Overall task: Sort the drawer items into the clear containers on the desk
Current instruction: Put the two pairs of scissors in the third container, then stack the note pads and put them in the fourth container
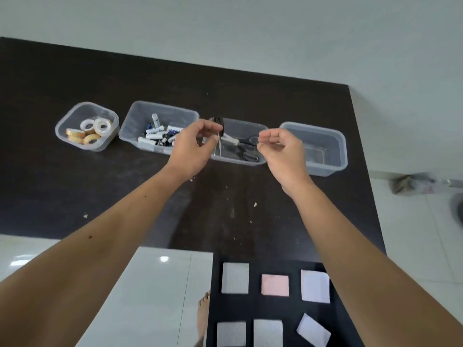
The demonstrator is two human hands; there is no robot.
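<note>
Containers, four of them in clear plastic, sit in a row across the dark desk (75,196), which is the largest thing I see and runs from the left edge toward the white wall. At the far right is the empty container (323,149); beside it the scissors container (240,136), then the battery container (152,121), and at the left end the small tape container (75,121) with rolls of tape (87,132) lying flat in it. Below the desk edge I see the open drawer (255,306), dark inside, with pale pads of paper (274,285) laid out in two rows. My left hand (193,149) hangs over the gap between the battery and scissors containers, its fingers curled and pinching a pair of scissors (220,131); this pair hangs close to upright, long axis vertical, dark handles up at the fingertips and the bright blades pointing down into the container. My right hand (280,149) hovers above the right end of that same container, thumb and fingers curled together; I cannot tell whether it grips anything. A second pair, the black-handled scissors (244,144), lies flat in the container, long axis slanting, handles toward the right and blades pointing up-left. Batteries (157,136) lie jumbled in their container, one standing upright.
</note>
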